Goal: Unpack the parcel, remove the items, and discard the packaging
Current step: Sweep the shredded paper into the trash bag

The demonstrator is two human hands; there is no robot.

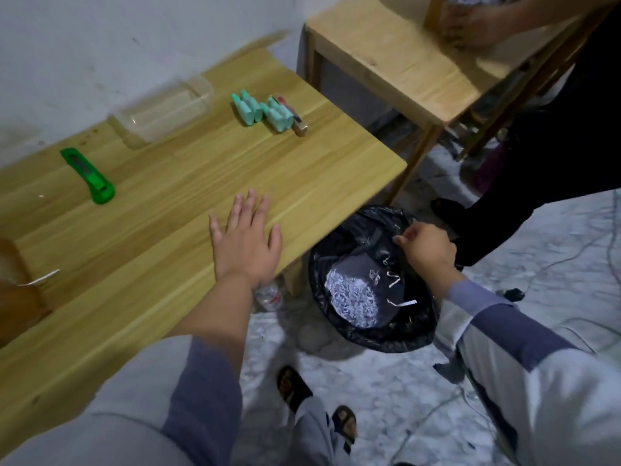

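My left hand (245, 240) lies flat and open on the wooden table (188, 183), near its right edge. My right hand (426, 247) hovers over the black-lined bin (336, 250) on the floor, fingers pinched together; whether a paper shred is between them is unclear. White shredded paper filler (353, 297) lies inside the bin. Several teal items (268, 112) lie in a row at the table's far side. A brown cardboard box (16, 290) sits at the left edge of the table, mostly out of frame.
A green utility knife (89, 176) and an empty clear plastic tub (164, 109) are on the table. Another person (537, 163) in dark clothes stands at a second wooden table (403, 62), handling a box. A plastic bottle (268, 295) lies under the table.
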